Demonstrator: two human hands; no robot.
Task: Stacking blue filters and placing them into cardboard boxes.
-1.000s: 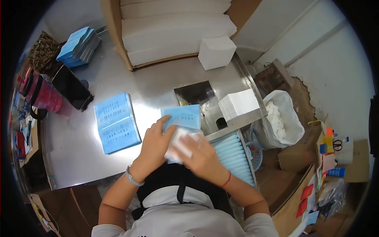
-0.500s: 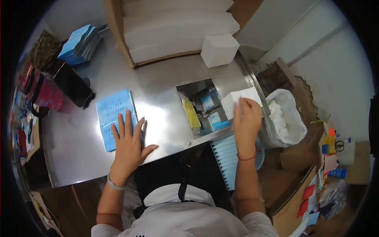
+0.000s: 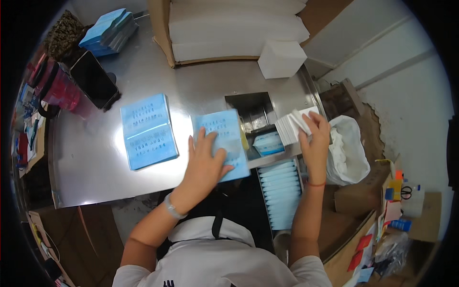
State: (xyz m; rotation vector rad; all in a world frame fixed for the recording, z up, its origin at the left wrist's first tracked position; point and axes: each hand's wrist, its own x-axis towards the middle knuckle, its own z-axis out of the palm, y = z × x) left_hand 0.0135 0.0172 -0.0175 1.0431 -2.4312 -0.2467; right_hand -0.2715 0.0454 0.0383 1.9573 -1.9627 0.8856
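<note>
a blue wrapper (image 3: 224, 123) is covered in part by the left hand (image 3: 203, 162), whose fingers are spread loosely over its printed face; whether the wrapper is pressed flat on the table (image 3: 95, 186) cannot be told. white tissues (image 3: 301, 121) are pinched between the thumb and fingertips of the right hand (image 3: 315, 142), tilted against the stack (image 3: 286, 130) just left of that hand; whether they are fully parted from it cannot be told. between the hands, a slot (image 3: 248, 104) is seen in the table, with a blue packet (image 3: 269, 144) inside. more packets (image 3: 279, 196) are lined up left of the right forearm. a wrapper pile (image 3: 148, 131) is set left of the left hand, and a phone (image 3: 94, 79) and a cup (image 3: 64, 91) are placed farther left. a white block (image 3: 282, 60) is stood beyond the right hand; a lined bin (image 3: 356, 153) is kept to its right.
</note>
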